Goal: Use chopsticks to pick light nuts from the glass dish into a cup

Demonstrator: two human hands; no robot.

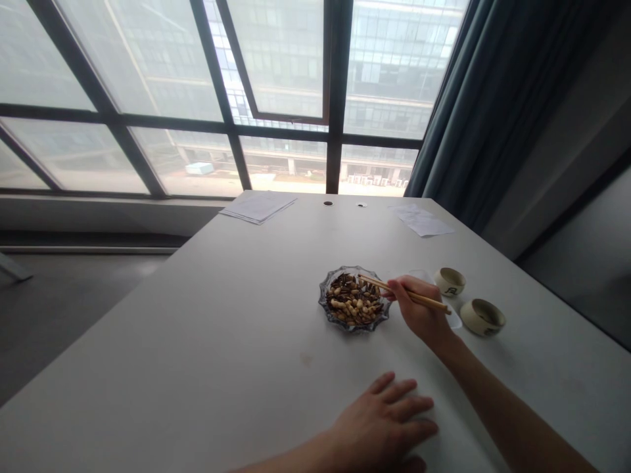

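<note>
My right hand (419,305) grips a pair of wooden chopsticks (428,301), their tips over the far right part of a scalloped glass dish (324,309). Peanuts in the shell (355,307) lie in the front of that dish, and dark sunflower seeds (340,286) lie mostly behind them. Whether the tips touch a seed is too small to tell. Nearer to me, my left hand (384,420) rests on the white table with its fingers spread, holding nothing. Beneath and behind my right hand is a clear plastic tray (454,320), largely hidden by it.
Two cream ceramic cups, one farther (449,281) and one nearer (483,317), stand right of my right hand. Paper sheets lie at the table's far left (259,206) and far right (424,220). Two round cable holes sit near the far edge, before the windows. A dark curtain (493,98) hangs at right.
</note>
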